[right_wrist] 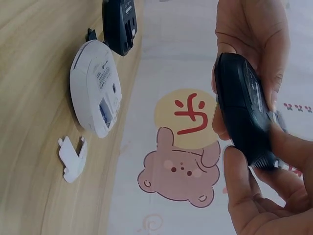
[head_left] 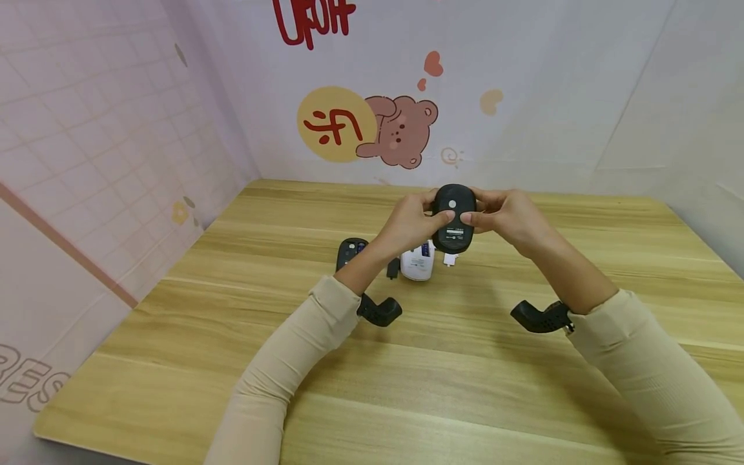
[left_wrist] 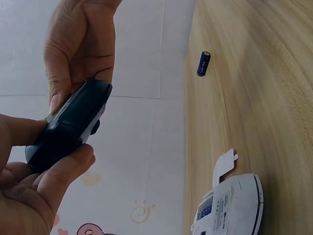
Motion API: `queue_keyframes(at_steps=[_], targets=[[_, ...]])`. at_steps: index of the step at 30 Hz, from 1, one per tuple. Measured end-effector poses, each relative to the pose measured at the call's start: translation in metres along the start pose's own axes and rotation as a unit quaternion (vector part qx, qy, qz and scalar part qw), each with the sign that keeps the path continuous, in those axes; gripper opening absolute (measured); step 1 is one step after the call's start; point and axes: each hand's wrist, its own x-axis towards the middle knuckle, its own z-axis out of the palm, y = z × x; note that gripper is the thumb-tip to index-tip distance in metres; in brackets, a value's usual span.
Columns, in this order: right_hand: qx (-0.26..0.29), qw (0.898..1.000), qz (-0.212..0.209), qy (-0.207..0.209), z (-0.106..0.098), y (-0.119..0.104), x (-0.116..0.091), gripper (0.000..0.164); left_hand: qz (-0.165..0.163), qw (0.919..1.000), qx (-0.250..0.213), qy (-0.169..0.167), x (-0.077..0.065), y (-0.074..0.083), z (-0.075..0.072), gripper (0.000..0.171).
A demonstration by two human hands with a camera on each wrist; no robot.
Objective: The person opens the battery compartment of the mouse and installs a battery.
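Observation:
Above the table, a black computer mouse [head_left: 456, 234] is held with its labelled underside toward the head camera. My left hand [head_left: 409, 223] grips its left side, thumb pressed on the underside and fingers behind. From the other side my right hand [head_left: 511, 216] grips it the same way, the two thumbs close together. A white mouse [right_wrist: 93, 88] lies underside up below, a blue battery showing in its uncovered compartment. Its side bears a loose white battery cover [right_wrist: 73, 159] nearby. Left of it lies a second black mouse [head_left: 349, 248], partly hidden by my left forearm.
A small black cover [head_left: 393, 268] lies between the two mice on the wooden table [head_left: 442, 387]. One loose blue battery [left_wrist: 203, 63] rests on the table. Behind the table hangs a printed cloth [head_left: 540, 129]. Each wrist wears a black camera mount [head_left: 380, 311].

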Motion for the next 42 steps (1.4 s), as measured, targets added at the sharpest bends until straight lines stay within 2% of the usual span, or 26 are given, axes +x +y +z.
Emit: queue_keyframes(at_steps=[9, 22, 31, 42], targets=[[-0.001, 1.000, 0.000, 0.011, 0.0021, 0.0009, 0.0008, 0.047, 0.009, 0.9999, 0.007, 0.010, -0.0013, -0.0015, 0.0022, 0.051], [-0.006, 1.000, 0.001, 0.007, 0.0003, 0.0017, 0.0009, 0.046, -0.002, 1.0000, -0.006, 0.003, 0.0000, -0.0022, 0.0037, 0.054], [0.034, 0.999, 0.004, -0.007, -0.0020, 0.0013, 0.0017, 0.045, 0.023, 0.9997, -0.004, 0.004, -0.0011, -0.0045, 0.0048, 0.051], [0.039, 0.999, 0.018, 0.006, -0.0006, -0.0026, 0.0000, 0.044, 0.021, 0.9997, 0.008, 0.003, -0.0033, -0.0055, 0.0039, 0.052]])
